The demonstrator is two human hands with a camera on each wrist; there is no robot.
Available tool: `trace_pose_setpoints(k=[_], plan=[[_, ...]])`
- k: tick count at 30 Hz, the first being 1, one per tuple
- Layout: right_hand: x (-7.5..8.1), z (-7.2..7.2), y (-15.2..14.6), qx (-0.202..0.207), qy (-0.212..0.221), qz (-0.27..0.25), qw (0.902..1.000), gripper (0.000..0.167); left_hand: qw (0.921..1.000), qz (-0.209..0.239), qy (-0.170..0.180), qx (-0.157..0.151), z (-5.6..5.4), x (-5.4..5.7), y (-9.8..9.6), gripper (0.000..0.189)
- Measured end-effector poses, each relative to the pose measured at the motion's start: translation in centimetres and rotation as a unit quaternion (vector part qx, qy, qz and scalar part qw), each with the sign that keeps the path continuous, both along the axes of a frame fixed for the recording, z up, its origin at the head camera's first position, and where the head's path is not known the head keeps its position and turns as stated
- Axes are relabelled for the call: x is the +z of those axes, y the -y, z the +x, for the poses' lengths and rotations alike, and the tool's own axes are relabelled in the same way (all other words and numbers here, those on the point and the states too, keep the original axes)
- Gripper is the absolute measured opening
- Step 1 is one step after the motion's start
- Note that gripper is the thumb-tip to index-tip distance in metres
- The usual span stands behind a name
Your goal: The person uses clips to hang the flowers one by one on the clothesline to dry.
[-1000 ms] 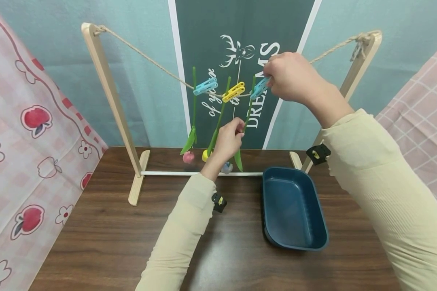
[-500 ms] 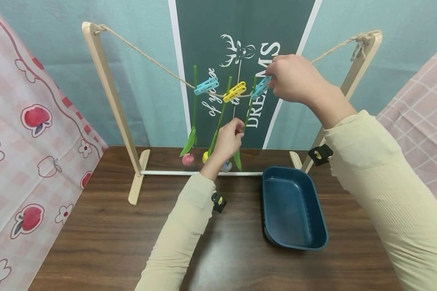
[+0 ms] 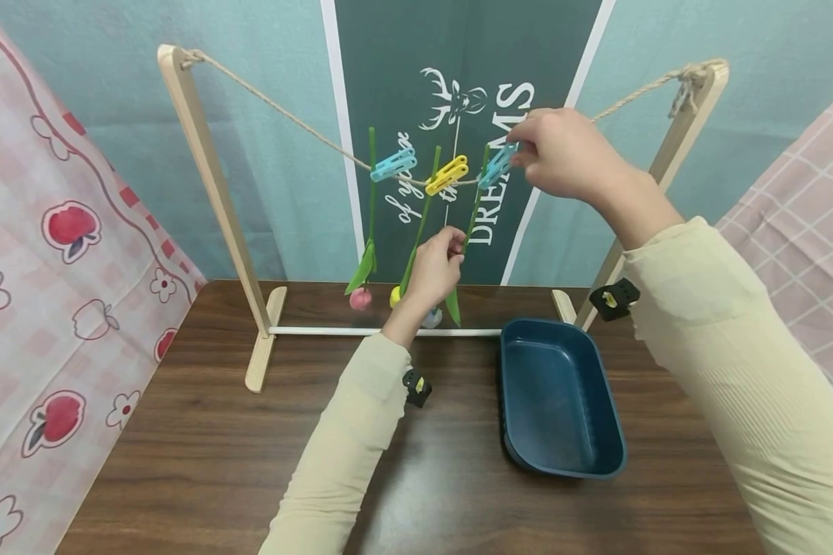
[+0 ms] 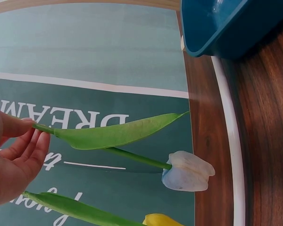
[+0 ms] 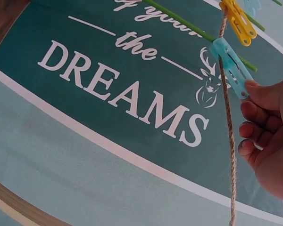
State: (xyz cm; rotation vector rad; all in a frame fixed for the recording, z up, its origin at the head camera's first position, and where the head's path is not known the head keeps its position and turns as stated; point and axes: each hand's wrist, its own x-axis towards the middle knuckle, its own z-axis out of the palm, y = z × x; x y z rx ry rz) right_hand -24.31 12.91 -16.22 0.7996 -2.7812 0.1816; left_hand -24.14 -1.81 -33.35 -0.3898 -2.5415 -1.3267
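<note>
My left hand pinches the green stem of an upside-down artificial tulip, whose pale blue-white bloom hangs below a long leaf. At the top, a light blue clothespin clips that stem to the rope. Thumb and fingertips of my right hand hold the clothespin's handle end. To the left, a yellow clothespin bears a yellow tulip, partly hidden by my left hand. A second light blue clothespin holds a pink tulip.
The rope sags between two wooden posts, the left post and the right post. A white rod joins their feet low down. On the wooden table stands a dark blue tub, below my right arm.
My right hand has shifted slightly right and down, its fingertips staying at the clothespin's end. The left hand keeps its place on the stem. The hanging pink tulip sways a little.
</note>
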Motion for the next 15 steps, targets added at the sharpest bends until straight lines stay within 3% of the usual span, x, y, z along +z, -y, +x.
trace_pose_setpoints(k=[15], plan=[[-1.1,-0.1,-0.8,0.014,-0.009,-0.045,0.9988,0.031,0.9999,-0.007,0.010,-0.010,0.4,0.0,0.2,0.035]])
